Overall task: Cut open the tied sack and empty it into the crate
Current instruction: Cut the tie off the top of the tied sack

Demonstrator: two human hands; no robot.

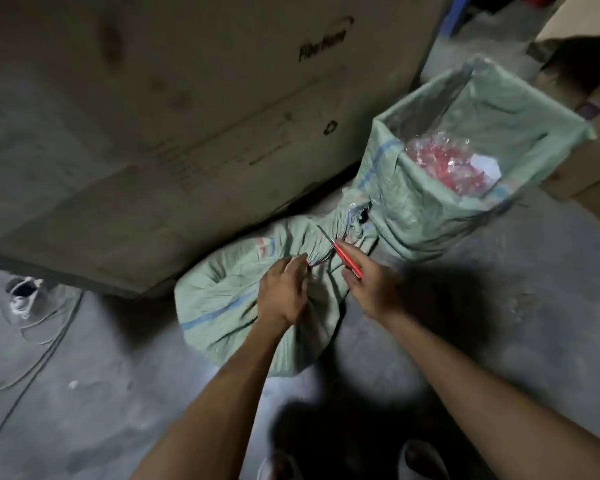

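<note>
Two green sacks [229, 306] [430, 202], one pair of scissors [343, 254], two hands [284, 292] [371, 289], one big carton [153, 116].

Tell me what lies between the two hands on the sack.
In the head view, the gathered neck of the tied sack lies between the left hand and right hand, with the red-handled scissors reaching in.

Dim indoor light, grey-green in tone, with the brightest patch on the concrete floor [326, 386] near the frame centre. A heavy dark shadow spreads at three o'clock of the right hand [371, 285], another pools at six o'clock by the feet. The whole view is soft with motion blur; print on the large cardboard box [187, 98] is smeared. Wide-angle bending tilts edges, and corners darken.
</note>
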